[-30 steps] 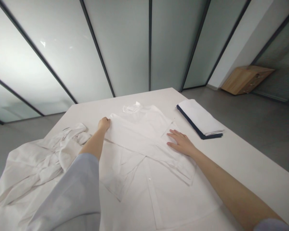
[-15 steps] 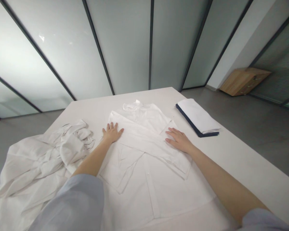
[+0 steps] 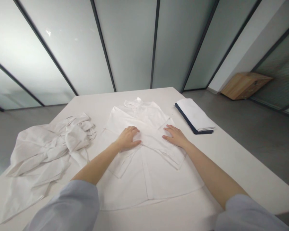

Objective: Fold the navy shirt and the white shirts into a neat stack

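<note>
- left hand (image 3: 127,138) is pressing on the folded white cotton shirt (image 3: 146,179), fingers together, slightly curled, not gripping
- right hand (image 3: 175,136) is lying flat on the same shirt, fingers open and a bit spread
- shirt is sitting mid-table, smooth and thin-looking, collar (image 3: 137,103) pointing away
- crumpled white garment (image 3: 38,150) is bunching up on the left
- folded white cloth stack (image 3: 194,115) with navy edging is sitting off to the right
- matte white table (image 3: 231,163) is standing on a grey concrete floor (image 3: 257,144), with frosted glass walls (image 3: 130,48) and a wooden cabinet (image 3: 245,86) behind
</note>
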The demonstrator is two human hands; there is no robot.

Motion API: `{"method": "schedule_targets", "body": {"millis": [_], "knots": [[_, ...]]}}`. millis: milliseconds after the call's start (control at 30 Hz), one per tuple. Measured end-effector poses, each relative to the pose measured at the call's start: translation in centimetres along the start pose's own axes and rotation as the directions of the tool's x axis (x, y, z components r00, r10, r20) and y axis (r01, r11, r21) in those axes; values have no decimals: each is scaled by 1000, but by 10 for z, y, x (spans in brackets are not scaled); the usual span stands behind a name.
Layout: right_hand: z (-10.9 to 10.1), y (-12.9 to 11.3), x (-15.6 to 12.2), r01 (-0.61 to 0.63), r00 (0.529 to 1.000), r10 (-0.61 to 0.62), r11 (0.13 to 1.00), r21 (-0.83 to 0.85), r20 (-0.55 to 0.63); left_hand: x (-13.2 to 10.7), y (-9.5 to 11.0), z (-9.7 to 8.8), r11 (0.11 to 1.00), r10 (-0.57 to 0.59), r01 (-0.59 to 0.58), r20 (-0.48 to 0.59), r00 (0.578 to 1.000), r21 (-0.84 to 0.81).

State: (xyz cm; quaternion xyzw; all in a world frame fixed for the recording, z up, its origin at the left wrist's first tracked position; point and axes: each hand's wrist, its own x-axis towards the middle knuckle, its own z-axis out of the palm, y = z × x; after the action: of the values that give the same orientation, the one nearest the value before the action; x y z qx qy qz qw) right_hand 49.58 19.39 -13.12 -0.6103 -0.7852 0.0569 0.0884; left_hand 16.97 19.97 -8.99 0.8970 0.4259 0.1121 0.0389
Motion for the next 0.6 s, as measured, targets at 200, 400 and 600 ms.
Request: {"method": "schedule_targets", "body": {"millis": [200,400,600], "knots": [[-1,-1,0,-7,1000,7,1000,2,8,-3,57,14,963,251,-255,58,966,91],[-1,1,3,-3,1000,3,1000,4,19,1,57,20,966,256,-253,55,965,-51],[-3,-1,3,-1,999,1,1000,-3,41,7,64,10,978,131,-119,62,989,-170]]}}
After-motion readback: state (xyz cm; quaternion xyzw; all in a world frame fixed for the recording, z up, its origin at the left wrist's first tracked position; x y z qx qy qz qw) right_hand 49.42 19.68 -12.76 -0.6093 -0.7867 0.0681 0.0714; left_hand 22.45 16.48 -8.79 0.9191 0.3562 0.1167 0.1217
